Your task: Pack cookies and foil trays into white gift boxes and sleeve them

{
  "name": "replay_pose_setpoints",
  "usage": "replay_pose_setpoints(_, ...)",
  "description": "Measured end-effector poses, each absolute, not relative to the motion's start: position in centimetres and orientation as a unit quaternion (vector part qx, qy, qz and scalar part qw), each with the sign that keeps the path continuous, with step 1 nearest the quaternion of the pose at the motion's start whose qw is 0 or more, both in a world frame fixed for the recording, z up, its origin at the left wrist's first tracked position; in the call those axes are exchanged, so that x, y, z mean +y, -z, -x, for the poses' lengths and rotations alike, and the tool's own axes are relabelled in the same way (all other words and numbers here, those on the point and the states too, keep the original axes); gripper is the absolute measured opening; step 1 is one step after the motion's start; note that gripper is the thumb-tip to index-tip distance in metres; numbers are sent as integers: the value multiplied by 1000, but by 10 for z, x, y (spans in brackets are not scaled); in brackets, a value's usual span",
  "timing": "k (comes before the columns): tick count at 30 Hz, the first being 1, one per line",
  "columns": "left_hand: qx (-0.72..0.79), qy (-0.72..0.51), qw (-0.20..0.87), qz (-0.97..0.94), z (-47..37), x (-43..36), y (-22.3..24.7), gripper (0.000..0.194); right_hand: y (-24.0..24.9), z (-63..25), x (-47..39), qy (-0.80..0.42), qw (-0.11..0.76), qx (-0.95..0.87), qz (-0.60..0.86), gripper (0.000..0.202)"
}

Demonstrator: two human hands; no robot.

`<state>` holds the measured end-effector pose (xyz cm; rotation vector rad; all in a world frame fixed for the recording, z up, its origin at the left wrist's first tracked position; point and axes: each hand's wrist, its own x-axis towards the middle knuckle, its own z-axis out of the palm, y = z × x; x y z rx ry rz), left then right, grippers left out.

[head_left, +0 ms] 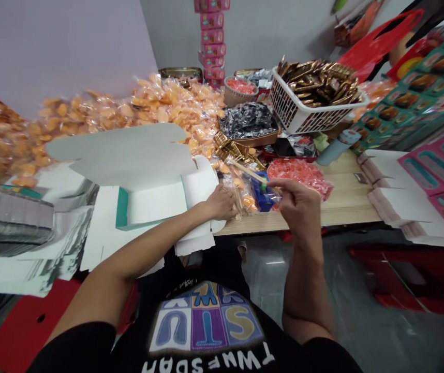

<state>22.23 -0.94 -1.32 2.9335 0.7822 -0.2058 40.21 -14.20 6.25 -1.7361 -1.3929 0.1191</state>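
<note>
My right hand (297, 202) pinches a clear plastic packet (274, 191) between thumb and fingers. A thin wooden stick (247, 170) with a green piece near its lower end runs up and left from it. My left hand (222, 202) has its fingers curled down beside wrapped thin wooden sticks (237, 199); what lies under the fingertips is hidden. Left of that hand stands an open white carton (154, 204) with teal sides, its lid raised and no contents visible. Between my hands are wrapped orange pieces (249, 202) and a blue container (261, 194).
Wrapped orange pieces (129, 111) heap along the back left. Red packets (297, 173), black packets (249, 120) and a white basket (303, 116) of gold-brown packets lie ahead. A bottle (338, 147) stands right. Flat cartons (396, 191) are stacked far right, grey packs (12, 220) left.
</note>
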Motion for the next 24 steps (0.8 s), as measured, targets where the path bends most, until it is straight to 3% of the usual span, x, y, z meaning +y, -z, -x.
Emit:
replay_pose_setpoints(3, 273, 46, 21, -961, -224, -26, 3, 48, -73, -395, -153, 14, 504, -557, 660, 41)
replay_pose_setpoints(6, 247, -11, -21, -969, -213, -57, -13, 42, -69, -393, -151, -67, 537, -591, 598, 36)
replay_pose_setpoints(9, 172, -44, 2, -984, -182, -96, -25, 31, -55, -386, -135, -182, 518, -659, 515, 33)
replay_pose_setpoints(12, 136, -114, 18, -984, -139, -125, -31, 31, -36, -358, -105, -209, 478, -748, 410, 40)
replay_pose_setpoints(15, 182, -230, -39, -955, -88, -131, -37, 34, -25, -307, -75, -175, 401, -819, 371, 51)
replay_pose_setpoints(18, 294, -290, -102, -905, -29, -112, -46, 37, -32, -249, -59, -110, 246, -864, 426, 46)
replay_pose_setpoints(20, 376, -238, -109, -889, 7, -89, -46, 31, -41, -218, -54, -93, 112, -896, 420, 28)
replay_pose_setpoints(23, 420, -97, -46, -901, 45, -54, -28, 66, -52, -190, -50, -72, 14, -919, 388, 19)
replay_pose_setpoints(24, 416, -52, -26, -907, 54, -46, -19, 69, -53, -188, -48, -75, 6, -922, 380, 20)
